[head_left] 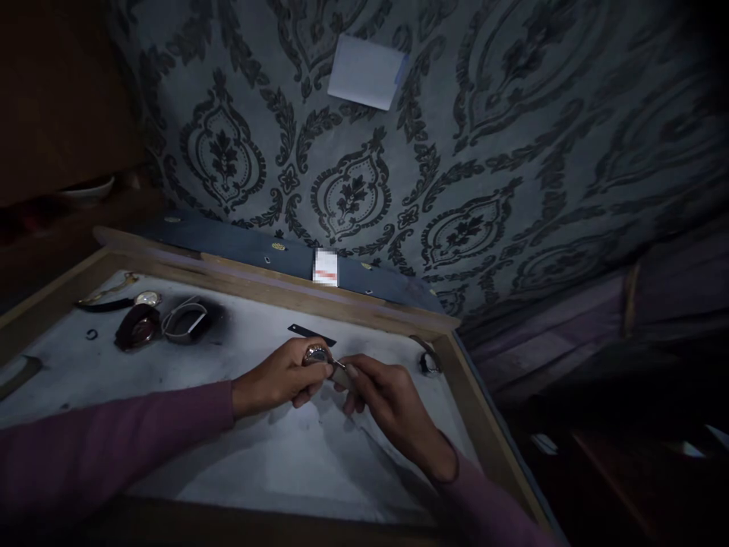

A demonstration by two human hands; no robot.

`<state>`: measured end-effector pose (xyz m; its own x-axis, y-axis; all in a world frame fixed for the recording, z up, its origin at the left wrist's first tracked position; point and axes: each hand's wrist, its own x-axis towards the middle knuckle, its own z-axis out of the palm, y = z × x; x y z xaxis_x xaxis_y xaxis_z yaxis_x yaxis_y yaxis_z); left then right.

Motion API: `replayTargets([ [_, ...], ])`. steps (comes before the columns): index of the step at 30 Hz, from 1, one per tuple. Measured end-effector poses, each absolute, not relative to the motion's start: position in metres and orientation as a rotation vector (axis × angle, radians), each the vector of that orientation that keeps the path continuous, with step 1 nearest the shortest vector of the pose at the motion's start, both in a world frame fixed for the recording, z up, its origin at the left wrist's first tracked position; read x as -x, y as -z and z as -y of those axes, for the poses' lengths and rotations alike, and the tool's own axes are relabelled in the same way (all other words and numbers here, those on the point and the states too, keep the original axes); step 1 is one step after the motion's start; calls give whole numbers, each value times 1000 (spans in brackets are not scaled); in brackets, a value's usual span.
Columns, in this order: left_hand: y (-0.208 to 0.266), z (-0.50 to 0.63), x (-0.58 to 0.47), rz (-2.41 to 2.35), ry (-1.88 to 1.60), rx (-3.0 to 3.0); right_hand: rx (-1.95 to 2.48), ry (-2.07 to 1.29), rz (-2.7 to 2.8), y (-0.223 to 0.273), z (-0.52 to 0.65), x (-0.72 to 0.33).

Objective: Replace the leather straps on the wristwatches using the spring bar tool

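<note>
Over the middle of the white-lined wooden tray, a round metal watch (317, 355) is held in my left hand (279, 377), its fingers and thumb closed round the case. Close against it, my right hand (392, 399) pinches a greyish watch strap (343, 377). A thin bright pin (339, 365) shows at the strap's end by the watch case. Whether the strap is joined to the watch, I cannot tell. Just behind my left hand lies a flat black strip (311, 334) with a small hole in one end.
Several watches lie at the tray's left, including a brown-strapped one (140, 327) and one with a pale dial (147, 298). A dark watch (427, 362) rests by the right wall. The tray's wooden rim (273, 291) stands before patterned fabric, with a white paper (367, 72) on it.
</note>
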<state>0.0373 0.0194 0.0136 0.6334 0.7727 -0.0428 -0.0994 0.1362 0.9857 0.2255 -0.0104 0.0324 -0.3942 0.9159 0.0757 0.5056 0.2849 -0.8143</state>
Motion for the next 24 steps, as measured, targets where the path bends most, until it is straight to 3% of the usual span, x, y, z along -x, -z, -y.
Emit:
replayTargets([
  [24,-12,-17,-36,-673,-682,-1296,1261,-1044,1969,-32,12,-222],
])
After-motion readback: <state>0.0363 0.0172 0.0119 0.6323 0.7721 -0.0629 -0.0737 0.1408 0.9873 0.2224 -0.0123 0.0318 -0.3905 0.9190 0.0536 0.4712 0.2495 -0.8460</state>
